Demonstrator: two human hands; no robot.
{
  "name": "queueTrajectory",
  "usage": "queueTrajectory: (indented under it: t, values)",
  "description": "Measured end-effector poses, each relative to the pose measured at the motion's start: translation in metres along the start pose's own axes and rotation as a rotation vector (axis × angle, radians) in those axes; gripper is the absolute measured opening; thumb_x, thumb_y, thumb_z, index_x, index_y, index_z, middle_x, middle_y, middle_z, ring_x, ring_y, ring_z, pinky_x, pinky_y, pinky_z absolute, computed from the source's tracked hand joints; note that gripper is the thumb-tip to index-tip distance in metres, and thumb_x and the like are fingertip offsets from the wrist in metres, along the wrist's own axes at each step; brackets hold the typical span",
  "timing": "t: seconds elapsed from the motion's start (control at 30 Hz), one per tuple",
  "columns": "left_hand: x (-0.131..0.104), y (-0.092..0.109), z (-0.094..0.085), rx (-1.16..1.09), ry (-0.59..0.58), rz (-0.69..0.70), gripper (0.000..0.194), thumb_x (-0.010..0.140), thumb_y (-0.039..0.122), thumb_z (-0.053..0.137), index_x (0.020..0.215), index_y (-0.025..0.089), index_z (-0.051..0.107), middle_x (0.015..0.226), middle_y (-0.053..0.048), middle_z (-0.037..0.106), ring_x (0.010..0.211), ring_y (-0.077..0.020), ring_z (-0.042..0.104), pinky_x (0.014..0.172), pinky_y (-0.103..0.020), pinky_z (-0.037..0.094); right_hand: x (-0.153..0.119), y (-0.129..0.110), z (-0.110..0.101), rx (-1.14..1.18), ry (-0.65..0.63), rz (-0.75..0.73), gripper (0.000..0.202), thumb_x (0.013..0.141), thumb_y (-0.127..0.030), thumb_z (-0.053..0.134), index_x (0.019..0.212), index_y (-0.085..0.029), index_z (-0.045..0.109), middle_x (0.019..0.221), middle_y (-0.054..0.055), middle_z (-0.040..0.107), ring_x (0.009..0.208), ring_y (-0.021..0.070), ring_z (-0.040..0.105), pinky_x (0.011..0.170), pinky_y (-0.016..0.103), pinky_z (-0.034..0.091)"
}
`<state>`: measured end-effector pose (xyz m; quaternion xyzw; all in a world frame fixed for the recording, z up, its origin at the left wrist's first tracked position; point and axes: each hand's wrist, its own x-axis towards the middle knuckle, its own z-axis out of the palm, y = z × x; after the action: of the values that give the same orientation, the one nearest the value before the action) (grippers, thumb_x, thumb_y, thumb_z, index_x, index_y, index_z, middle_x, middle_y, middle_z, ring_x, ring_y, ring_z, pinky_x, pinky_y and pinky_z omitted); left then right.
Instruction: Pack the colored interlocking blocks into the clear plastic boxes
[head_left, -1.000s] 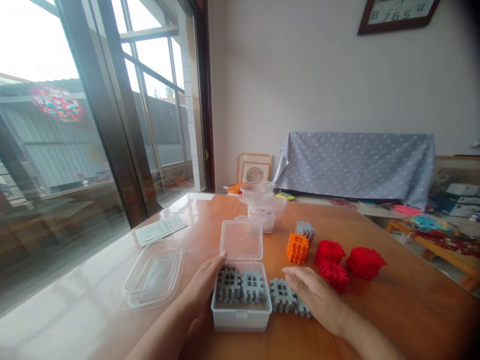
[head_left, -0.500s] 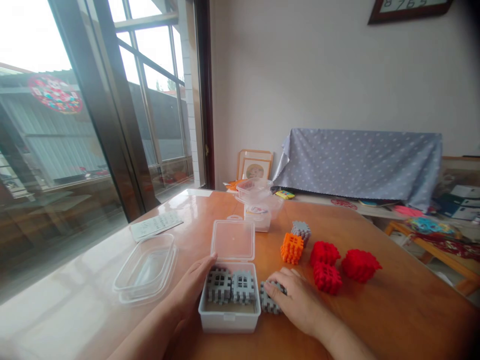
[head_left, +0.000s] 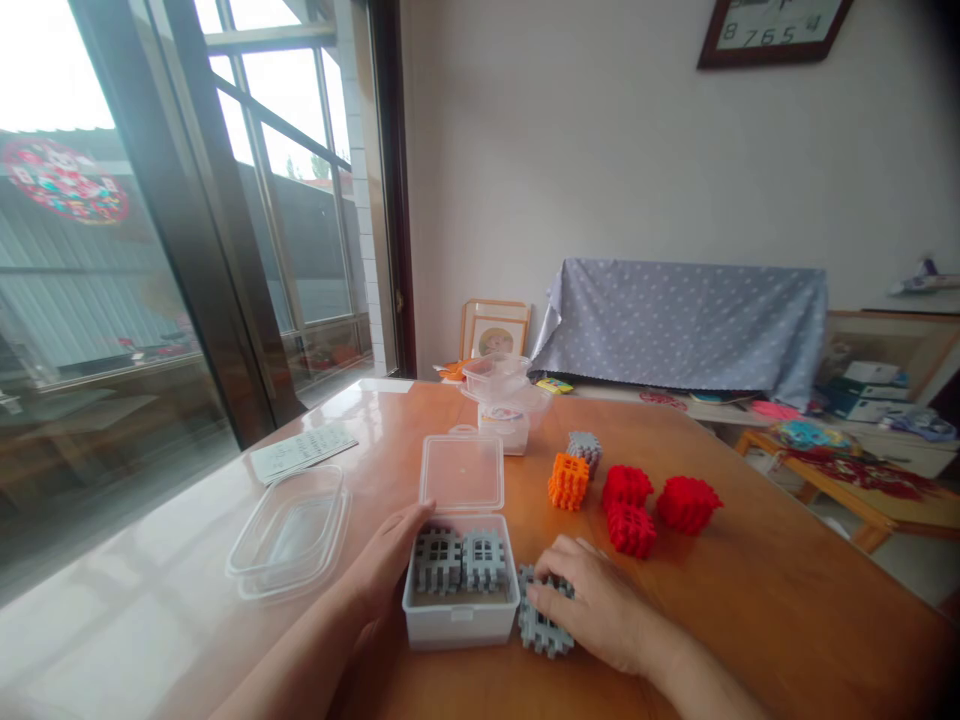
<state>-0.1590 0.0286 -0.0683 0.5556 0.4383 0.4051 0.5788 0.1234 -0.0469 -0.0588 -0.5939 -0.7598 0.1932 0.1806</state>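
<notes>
A small clear plastic box (head_left: 461, 628) stands in front of me with its lid (head_left: 462, 472) hinged back. Inside, at the far side, two stacks of grey interlocking window blocks (head_left: 438, 562) sit side by side; the near part shows a bare bottom. My left hand (head_left: 386, 560) grips the box by its left wall, fingers near the back corner. Just right of the box, my right hand (head_left: 592, 600) is closed around another stack of grey window blocks (head_left: 546, 622), which is tilted with its window face toward me. Part of that stack is hidden under my fingers.
Orange blocks (head_left: 568, 481), red blocks (head_left: 632, 528) and a grey-blue stack (head_left: 585, 448) stand farther right. Clear open containers (head_left: 289, 535) lie on the left beside a written paper (head_left: 304, 452). More plastic containers (head_left: 502, 400) are piled at the back of the wooden table (head_left: 720, 630).
My view has turned slightly right. The grey stack in my right hand has tipped and shifted a little toward me. My left hand stays on the box.
</notes>
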Motion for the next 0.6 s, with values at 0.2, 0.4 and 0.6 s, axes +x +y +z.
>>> queueTrajectory:
  t: [0.2,0.4,0.6]
  values:
    - [-0.001,0.002,0.001,-0.008,-0.011,0.009,0.054,0.095,0.058,0.050,0.092,0.013,0.080,0.090,-0.009,0.078,0.079,-0.0222,0.069,0.075,-0.030,0.051,-0.014,-0.006,0.001,-0.015,0.056,0.017,0.022,0.094,-0.046,0.056,0.092,-0.029,0.070,0.098,0.000,0.067,0.096,0.0202,0.059,0.083,0.032,0.039]
    - [0.001,0.004,0.002,-0.022,-0.002,-0.008,0.051,0.093,0.057,0.053,0.087,0.013,0.080,0.088,-0.009,0.078,0.075,-0.0213,0.069,0.072,-0.029,0.051,-0.010,-0.006,0.009,-0.120,0.122,0.005,0.028,0.099,-0.046,0.049,0.092,-0.029,0.070,0.096,0.002,0.068,0.094,0.0224,0.059,0.086,0.036,0.038]
    - [0.003,0.003,0.000,-0.049,-0.032,-0.027,0.052,0.093,0.057,0.053,0.090,0.013,0.079,0.089,-0.010,0.078,0.076,-0.0224,0.070,0.074,-0.030,0.053,-0.010,-0.006,0.008,-0.145,0.123,-0.028,0.030,0.099,-0.050,0.048,0.102,-0.031,0.071,0.103,0.002,0.071,0.097,0.0239,0.061,0.089,0.039,0.039]
